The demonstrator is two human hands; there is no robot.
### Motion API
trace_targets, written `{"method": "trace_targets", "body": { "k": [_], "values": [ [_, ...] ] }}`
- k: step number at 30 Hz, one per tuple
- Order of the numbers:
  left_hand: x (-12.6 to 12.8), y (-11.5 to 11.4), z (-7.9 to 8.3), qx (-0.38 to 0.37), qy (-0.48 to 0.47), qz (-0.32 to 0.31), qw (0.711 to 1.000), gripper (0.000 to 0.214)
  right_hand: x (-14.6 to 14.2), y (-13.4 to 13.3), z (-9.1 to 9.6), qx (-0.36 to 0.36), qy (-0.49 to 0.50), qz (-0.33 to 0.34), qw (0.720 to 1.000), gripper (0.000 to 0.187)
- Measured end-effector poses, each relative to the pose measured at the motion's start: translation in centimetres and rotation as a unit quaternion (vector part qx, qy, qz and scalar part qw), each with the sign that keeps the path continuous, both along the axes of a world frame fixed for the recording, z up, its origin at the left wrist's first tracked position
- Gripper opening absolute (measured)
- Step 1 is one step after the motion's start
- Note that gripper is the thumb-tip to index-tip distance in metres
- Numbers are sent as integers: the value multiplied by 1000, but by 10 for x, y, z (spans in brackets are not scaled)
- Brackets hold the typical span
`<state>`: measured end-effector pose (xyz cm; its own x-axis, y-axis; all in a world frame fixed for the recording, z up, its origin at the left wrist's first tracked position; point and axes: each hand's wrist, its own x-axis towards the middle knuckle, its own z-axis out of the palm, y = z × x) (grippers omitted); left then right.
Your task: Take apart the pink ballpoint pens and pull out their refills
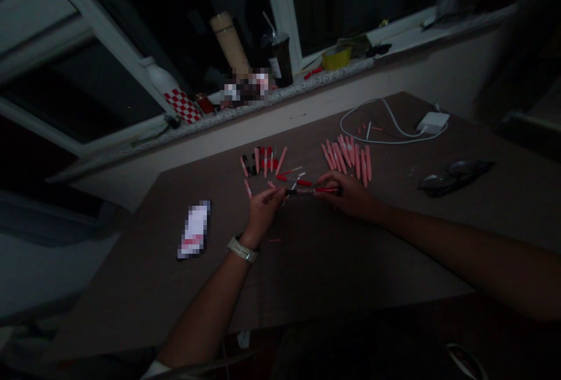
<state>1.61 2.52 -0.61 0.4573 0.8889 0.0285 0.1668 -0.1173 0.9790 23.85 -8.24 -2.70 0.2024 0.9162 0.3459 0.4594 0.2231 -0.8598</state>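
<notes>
Both hands pinch one pen just above the table. The left hand has its fingertips pressed on the dark end, and the right hand grips the red end. Loose parts lie just behind the pen, with pink barrels behind and to its right. Glasses sit well right of it by the table edge, and a phone lies well left. Nearer than the pen, bare tabletop runs to the near edge.

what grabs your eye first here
In the middle, the left hand and right hand pinch the two ends of a red-and-black pen. Just behind them a row of pink pen barrels fans out, and a white charger lies beyond.
</notes>
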Motion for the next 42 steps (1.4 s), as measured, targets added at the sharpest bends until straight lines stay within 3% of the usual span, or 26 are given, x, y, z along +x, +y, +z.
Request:
{"method": "trace_targets", "body": {
  "k": [2,6,8,14,21,27,34,40,42],
  "values": [
    [0,0,0,-3,0,-3,1000,45,0,0,0,-4,-8,9,1000,24],
    [0,1,0,-3,-2,-1,1000,44,1,2,0,-17,-34,18,999,33],
    [0,1,-1,-4,-1,-1,1000,44,1,2,0,-9,-21,21,1000,24],
    [-1,3,-4,8,-3,-5,1000,45,1,2,1,-19,-7,38,999,21],
    [-1,-2,3,35,34,-13,999,48,3,4,1,-46,-23,61,997,37],
    [-2,0,3,53,47,-23,997,53,2,5,0,-29,6,41,999,32],
    [0,2,-1,19,-4,-48,999,48,2,6,-4,-1,31,23,999,24],
    [2,4,-5,-7,-36,-29,999,40,3,6,-2,-1,6,12,1000,26],
    [3,4,-5,-4,-36,-22,999,40,4,6,-1,-22,-13,9,1000,36]
  ]
}}
